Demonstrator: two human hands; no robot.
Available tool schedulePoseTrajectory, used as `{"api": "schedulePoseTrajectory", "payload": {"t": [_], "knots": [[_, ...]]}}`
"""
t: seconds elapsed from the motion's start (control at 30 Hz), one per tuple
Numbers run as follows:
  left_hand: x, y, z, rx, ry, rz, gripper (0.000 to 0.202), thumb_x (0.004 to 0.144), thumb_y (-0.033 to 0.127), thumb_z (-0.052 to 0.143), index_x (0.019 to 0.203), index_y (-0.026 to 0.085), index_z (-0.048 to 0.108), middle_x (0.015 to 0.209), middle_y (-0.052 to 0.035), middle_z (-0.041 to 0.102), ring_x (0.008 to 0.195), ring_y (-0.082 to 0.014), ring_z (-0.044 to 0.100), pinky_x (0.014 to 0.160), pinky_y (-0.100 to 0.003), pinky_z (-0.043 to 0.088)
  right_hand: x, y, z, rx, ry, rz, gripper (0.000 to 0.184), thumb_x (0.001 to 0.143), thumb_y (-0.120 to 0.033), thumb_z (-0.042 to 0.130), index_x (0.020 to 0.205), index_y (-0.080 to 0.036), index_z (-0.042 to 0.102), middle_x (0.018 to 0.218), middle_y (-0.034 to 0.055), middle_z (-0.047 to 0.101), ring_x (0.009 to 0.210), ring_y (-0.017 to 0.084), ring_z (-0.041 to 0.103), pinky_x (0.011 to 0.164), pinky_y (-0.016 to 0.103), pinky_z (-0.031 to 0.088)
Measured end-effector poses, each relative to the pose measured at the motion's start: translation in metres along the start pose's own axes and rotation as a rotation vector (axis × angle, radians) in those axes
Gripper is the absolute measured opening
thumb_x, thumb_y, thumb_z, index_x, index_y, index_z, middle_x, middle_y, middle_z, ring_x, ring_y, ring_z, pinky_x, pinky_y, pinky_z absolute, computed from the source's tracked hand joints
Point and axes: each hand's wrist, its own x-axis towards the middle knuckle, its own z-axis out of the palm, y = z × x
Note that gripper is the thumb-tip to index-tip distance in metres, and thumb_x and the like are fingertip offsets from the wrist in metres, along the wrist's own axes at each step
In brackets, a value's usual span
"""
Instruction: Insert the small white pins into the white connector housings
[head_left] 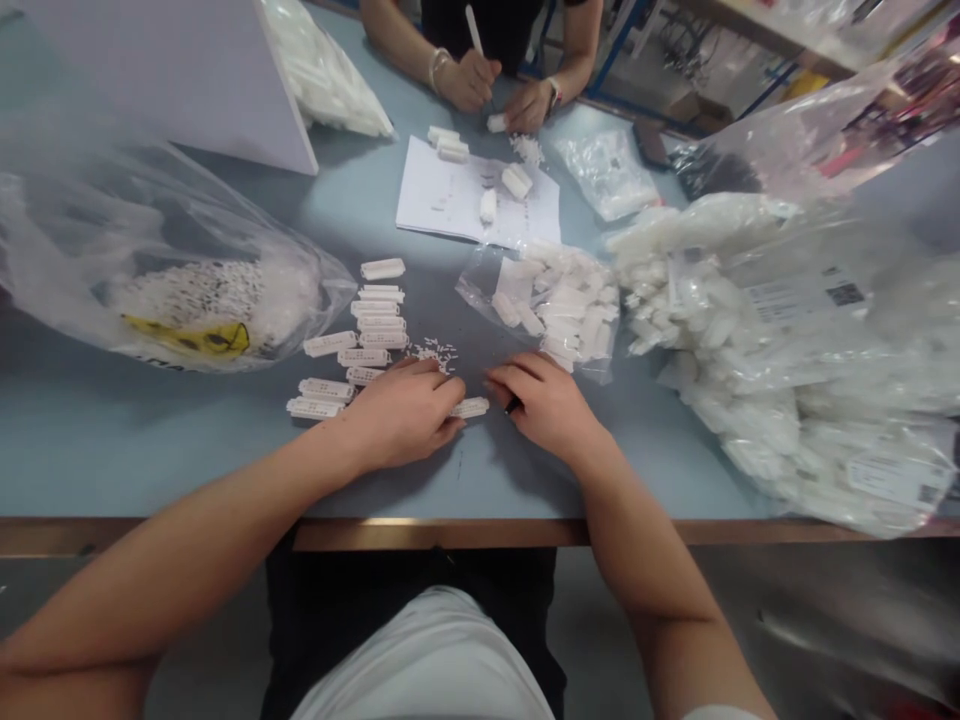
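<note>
My left hand (pixel 412 410) is closed on a small, oblong white plastic housing (pixel 472 407), whose right end sticks out past the fingertips. Just right of it is my right hand (pixel 546 408), its fingers curled round a short dark object (pixel 512 404) that I cannot identify. Beyond my left fingers lies a loose heap of tiny white pieces (pixel 433 352). More white housings (pixel 382 324), several with rows of slots, lie in an uneven column left of that heap. Past my right hand, an open clear bag (pixel 577 300) spills similar white pieces.
Large clear bags of white parts (pixel 795 330) crowd the right side. Another plastic bag (pixel 217 300) with small parts lies left. Opposite, a co-worker's hands (pixel 487 90) hold a pen and a white piece above printed paper (pixel 427 200). The table edge (pixel 480 534) is near me.
</note>
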Motion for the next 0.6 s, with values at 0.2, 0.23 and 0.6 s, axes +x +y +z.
{"api": "schedulePoseTrajectory", "payload": {"t": [0.2, 0.23, 0.6], "knots": [[-0.001, 0.000, -0.001, -0.028, -0.067, 0.088, 0.019, 0.085, 0.033, 0.059, 0.085, 0.014, 0.063, 0.082, -0.0119, 0.065, 0.088, -0.0263, 0.061, 0.086, -0.040, 0.049, 0.021, -0.002, 0.011, -0.039, -0.126, 0.043, 0.051, 0.081, -0.002, 0.044, 0.126, -0.021, 0.059, 0.107, 0.0100, 0.061, 0.099, 0.022, 0.053, 0.088, 0.037, 0.043], [-0.001, -0.001, -0.001, -0.033, -0.070, 0.092, 0.019, 0.086, 0.032, 0.058, 0.085, 0.014, 0.063, 0.083, -0.0122, 0.065, 0.088, -0.0267, 0.061, 0.086, -0.041, 0.049, 0.023, -0.003, 0.013, -0.058, -0.132, 0.042, 0.050, 0.083, -0.003, 0.044, 0.127, -0.022, 0.059, 0.108, 0.0098, 0.061, 0.099, 0.022, 0.052, 0.087, 0.037, 0.042], [-0.002, -0.001, 0.001, -0.013, -0.040, 0.095, 0.021, 0.086, 0.035, 0.058, 0.085, 0.014, 0.063, 0.079, -0.0099, 0.063, 0.084, -0.0249, 0.060, 0.082, -0.038, 0.049, 0.032, -0.002, 0.024, -0.091, -0.109, 0.022, 0.023, 0.085, -0.007, 0.049, 0.096, -0.019, 0.065, 0.092, 0.0068, 0.063, 0.089, 0.021, 0.050, 0.081, 0.033, 0.039]]}}
